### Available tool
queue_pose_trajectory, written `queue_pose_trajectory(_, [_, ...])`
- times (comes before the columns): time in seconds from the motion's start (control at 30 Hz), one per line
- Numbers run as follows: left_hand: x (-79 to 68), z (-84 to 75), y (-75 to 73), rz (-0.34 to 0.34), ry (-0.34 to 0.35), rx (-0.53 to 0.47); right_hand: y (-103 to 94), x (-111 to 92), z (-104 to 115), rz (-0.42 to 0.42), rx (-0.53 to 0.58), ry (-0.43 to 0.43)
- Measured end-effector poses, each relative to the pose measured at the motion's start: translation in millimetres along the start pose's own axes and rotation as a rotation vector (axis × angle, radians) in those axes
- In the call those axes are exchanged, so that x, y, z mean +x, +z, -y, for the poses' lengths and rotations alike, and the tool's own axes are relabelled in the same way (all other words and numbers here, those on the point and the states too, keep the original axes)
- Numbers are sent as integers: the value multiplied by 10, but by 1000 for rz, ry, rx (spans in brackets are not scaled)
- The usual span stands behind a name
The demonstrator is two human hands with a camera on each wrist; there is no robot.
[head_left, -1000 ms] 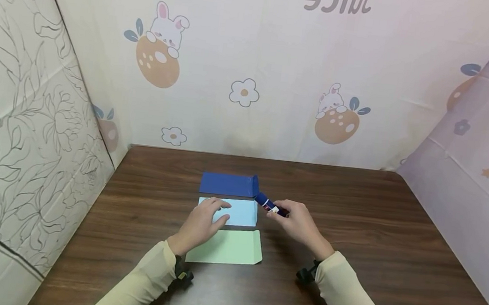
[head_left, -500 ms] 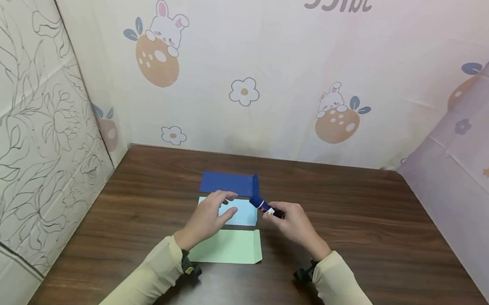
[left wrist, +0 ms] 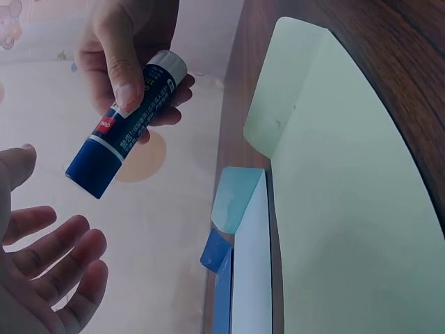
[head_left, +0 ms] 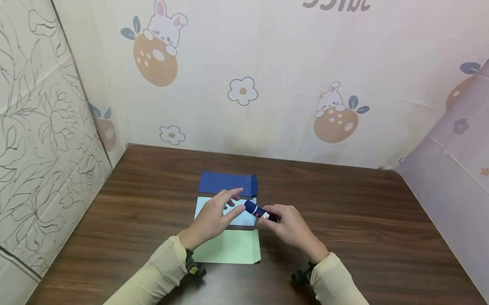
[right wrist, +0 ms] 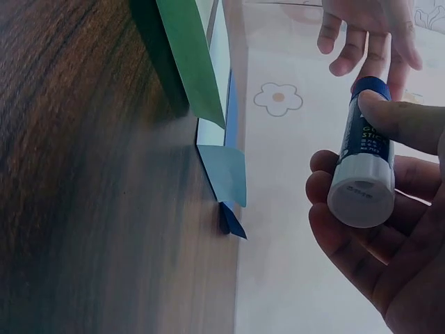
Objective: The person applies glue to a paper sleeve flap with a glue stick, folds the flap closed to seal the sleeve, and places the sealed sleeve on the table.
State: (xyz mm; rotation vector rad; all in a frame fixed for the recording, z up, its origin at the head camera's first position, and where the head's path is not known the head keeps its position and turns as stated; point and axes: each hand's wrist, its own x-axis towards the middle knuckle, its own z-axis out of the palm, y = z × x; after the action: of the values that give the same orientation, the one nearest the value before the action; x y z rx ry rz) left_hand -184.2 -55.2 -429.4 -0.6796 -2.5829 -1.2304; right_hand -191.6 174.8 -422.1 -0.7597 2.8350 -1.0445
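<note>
My right hand (head_left: 292,225) holds a dark blue glue stick (left wrist: 132,125) between thumb and fingers, its blue cap tilted toward my left hand. The white base of the glue stick (right wrist: 361,191) faces the right wrist camera. My left hand (head_left: 213,217) has its fingers spread, thumb apart, close to the capped end; in the left wrist view a gap shows between them. Below the hands lie three envelopes with flaps raised at the right: dark blue (head_left: 225,184) at the back, light blue (head_left: 203,204) in the middle, partly hidden by my left hand, and light green (head_left: 232,248) in front.
The envelopes lie in a column on a dark wood table (head_left: 355,209). A printed cloth backdrop (head_left: 283,42) rises behind the table's far edge, and patterned panels stand at the left and right. Each wrist wears a small black camera (head_left: 301,276).
My left hand has moved right and slightly up toward the cap. My right hand has shifted a little left with the glue stick. The envelopes have stayed in place.
</note>
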Motion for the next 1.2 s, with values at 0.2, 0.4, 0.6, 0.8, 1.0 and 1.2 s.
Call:
queue_pose_trajectory(0.2, [-3,-6,37,31,18,-21,23,-16,28,28,1,-14])
queue_pose_trajectory(0.4, [-1,8,58,41,45,-15,29,-23,54,39,-2,-21])
queue_pose_trajectory(0.6, [-1,-11,59,56,43,-13,29,-29,64,39,0,-31])
queue_pose_trajectory(0.8, [-14,-29,65,67,33,-16,31,-31,65,33,8,-50])
queue_pose_trajectory(1.0, [-14,-14,79,86,48,-22,33,-35,70,38,24,-51])
queue_pose_trajectory(1.2, [-12,-9,82,199,47,-46,41,-41,77,94,71,-28])
